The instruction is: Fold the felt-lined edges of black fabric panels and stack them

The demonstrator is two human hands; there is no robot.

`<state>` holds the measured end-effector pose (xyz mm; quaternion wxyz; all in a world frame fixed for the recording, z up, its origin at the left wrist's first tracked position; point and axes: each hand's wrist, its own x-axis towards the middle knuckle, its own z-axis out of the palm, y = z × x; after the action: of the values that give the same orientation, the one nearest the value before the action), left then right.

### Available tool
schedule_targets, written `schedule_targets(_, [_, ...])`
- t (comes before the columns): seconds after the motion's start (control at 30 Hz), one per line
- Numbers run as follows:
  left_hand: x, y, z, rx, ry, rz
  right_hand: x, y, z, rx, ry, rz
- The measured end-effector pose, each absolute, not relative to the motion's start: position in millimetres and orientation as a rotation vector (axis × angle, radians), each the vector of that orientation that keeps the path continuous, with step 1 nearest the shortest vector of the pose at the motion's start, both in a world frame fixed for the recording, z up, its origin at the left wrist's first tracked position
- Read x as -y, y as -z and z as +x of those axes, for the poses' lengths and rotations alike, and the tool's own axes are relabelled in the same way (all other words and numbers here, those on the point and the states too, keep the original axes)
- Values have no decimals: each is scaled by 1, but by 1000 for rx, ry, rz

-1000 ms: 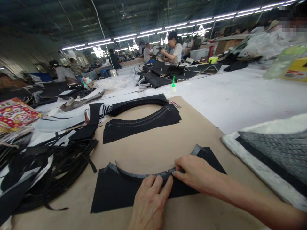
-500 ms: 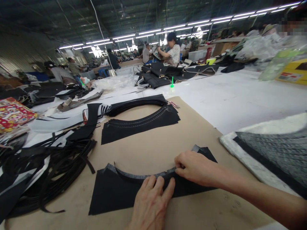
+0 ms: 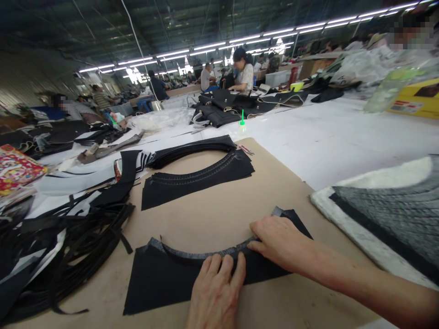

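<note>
A flat black panel [image 3: 157, 285] with a concave upper edge lies on brown board in front of me. Along that curve runs a narrow black strip [image 3: 178, 254], its left tip standing up, with a grey backing showing beside it. My left hand [image 3: 217, 288] rests on the panel's middle, fingers stretched out, fingertips pressing at the strip. To its right, my right hand [image 3: 279, 240] has its fingers curled and closed on the strip at the curved edge; the pinched part is mostly hidden.
Stacked black curved panels [image 3: 195, 178] lie farther back, near small pink-handled snips [image 3: 245, 149]. Black strips [image 3: 85, 246] are heaped at left. A green-capped bottle [image 3: 242, 123] stands on the white table. A grey padded slab [image 3: 384, 214] is at right. People work beyond.
The view has shifted slightly. My right hand's fingers have turned a little lower over the curved edge; my left hand stays on the panel. A person in the background has lowered their arms.
</note>
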<state>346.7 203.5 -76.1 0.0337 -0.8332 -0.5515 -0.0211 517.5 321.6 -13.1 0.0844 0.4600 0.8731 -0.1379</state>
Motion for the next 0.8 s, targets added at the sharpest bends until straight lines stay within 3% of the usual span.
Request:
schedule_targets(0.27, [-213,96,349,1384,526,-2369,-357,14,565,-2531,632,1416])
schedule_targets(0.8, [-220,97,362,1376,365,-2271,-368,12,565,-2487,653,1458])
